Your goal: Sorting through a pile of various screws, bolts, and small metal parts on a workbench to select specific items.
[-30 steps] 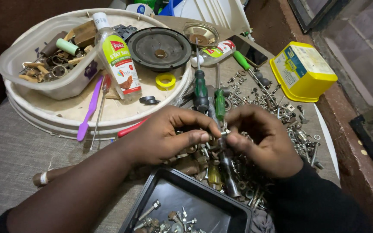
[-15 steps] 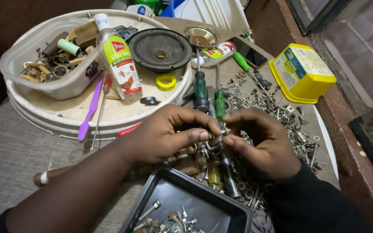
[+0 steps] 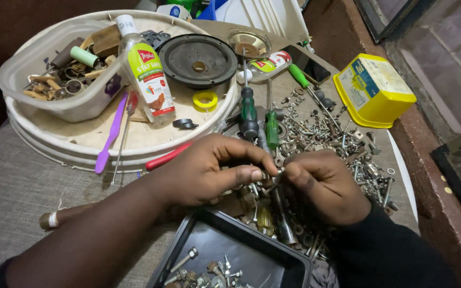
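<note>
1. The left hand [image 3: 217, 170] and the right hand [image 3: 324, 184] meet fingertip to fingertip above a heap of loose screws [image 3: 321, 133] on the grey cloth-covered table [image 3: 17, 181].
2. Left hand: thumb and forefinger are pinched on a small metal fastener [image 3: 269, 178] at the spot where the two hands meet; the other fingers are curled.
3. Right hand: fingers are bent inward, their tips closed on the same small fastener from the other side; the piece is too small to tell its kind.
4. A black tray [image 3: 289, 264] lies just below the hands and holds several bolts and screws.
5. Two green-handled screwdrivers [image 3: 248, 109] lie just beyond the hands, at the edge of the heap.
6. A round white tray [image 3: 81, 149] lies farther back on the left; it carries a clear tub of odd parts [image 3: 38, 101], a clear bottle [image 3: 148, 80], a black speaker cone [image 3: 197, 60], a purple tool [image 3: 110, 136] and a yellow tape ring [image 3: 206, 100].
7. A yellow lidded box [image 3: 373, 90] stands at the right, well apart from the hands.
</note>
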